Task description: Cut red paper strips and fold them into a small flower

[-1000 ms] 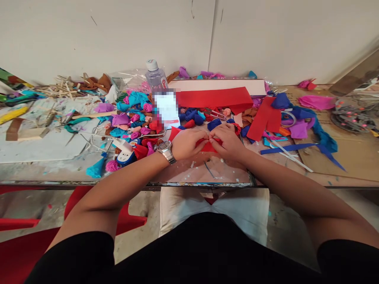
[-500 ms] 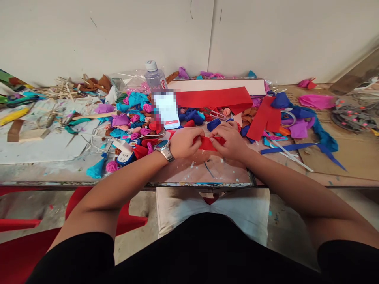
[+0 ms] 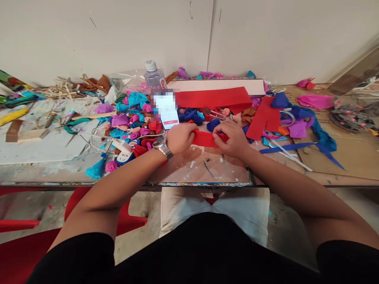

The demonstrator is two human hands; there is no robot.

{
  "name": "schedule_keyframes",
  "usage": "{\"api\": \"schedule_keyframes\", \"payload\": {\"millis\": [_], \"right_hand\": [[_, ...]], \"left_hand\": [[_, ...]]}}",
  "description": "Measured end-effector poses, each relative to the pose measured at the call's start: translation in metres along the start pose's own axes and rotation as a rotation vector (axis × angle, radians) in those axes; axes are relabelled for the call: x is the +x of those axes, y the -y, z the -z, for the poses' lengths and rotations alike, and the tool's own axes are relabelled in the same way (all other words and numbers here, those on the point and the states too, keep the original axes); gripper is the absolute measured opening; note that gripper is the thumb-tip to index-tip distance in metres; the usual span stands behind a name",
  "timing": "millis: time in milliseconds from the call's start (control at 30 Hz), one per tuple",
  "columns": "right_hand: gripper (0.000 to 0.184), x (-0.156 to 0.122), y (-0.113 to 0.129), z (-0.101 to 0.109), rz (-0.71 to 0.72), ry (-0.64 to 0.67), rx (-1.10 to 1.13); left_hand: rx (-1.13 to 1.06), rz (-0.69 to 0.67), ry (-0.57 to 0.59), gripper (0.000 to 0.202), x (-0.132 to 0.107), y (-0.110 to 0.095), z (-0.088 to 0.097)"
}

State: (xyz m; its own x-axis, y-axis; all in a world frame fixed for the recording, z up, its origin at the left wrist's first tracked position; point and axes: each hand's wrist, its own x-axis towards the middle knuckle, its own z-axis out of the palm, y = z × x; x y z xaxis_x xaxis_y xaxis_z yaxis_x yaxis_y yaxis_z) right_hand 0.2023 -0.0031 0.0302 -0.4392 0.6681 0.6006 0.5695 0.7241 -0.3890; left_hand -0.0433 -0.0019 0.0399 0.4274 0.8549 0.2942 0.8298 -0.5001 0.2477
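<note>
A folded strip of red crepe paper point(image 3: 207, 139) stretches between both hands just above the worktable point(image 3: 195, 167). My left hand point(image 3: 180, 137), with a metal watch on its wrist, is closed on the strip's left end. My right hand point(image 3: 233, 137) pinches the right end with fingers curled. Behind the hands lies a phone point(image 3: 166, 110) with a lit screen, propped among small rolled paper flowers point(image 3: 134, 118) in blue, pink, purple and red.
A plastic water bottle point(image 3: 154, 77) stands behind the phone. Larger red paper sheets point(image 3: 216, 98) and blue strips point(image 3: 296, 148) lie at the back and right. Wooden sticks and scraps point(image 3: 68, 88) crowd the left. A white power strip point(image 3: 123, 152) sits near my left wrist.
The hands have drawn apart and shifted slightly away from me, and the red strip now shows as a longer band stretched between them.
</note>
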Motion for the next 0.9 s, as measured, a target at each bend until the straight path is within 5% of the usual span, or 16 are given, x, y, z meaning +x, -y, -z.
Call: {"api": "schedule_keyframes", "payload": {"millis": [333, 667, 900], "right_hand": [[0.010, 0.001, -0.001, 0.000, -0.025, -0.047, -0.047], [0.014, 0.000, 0.002, -0.002, 0.118, 0.098, 0.000], [0.022, -0.001, 0.001, 0.002, 0.112, 0.111, -0.054]], "left_hand": [[-0.016, -0.004, 0.015, 0.038, 0.001, 0.004, 0.000], [-0.132, -0.209, 0.053, 0.038, -0.006, -0.016, 0.010], [-0.138, -0.180, 0.044, 0.028, -0.007, -0.020, 0.013]]}}
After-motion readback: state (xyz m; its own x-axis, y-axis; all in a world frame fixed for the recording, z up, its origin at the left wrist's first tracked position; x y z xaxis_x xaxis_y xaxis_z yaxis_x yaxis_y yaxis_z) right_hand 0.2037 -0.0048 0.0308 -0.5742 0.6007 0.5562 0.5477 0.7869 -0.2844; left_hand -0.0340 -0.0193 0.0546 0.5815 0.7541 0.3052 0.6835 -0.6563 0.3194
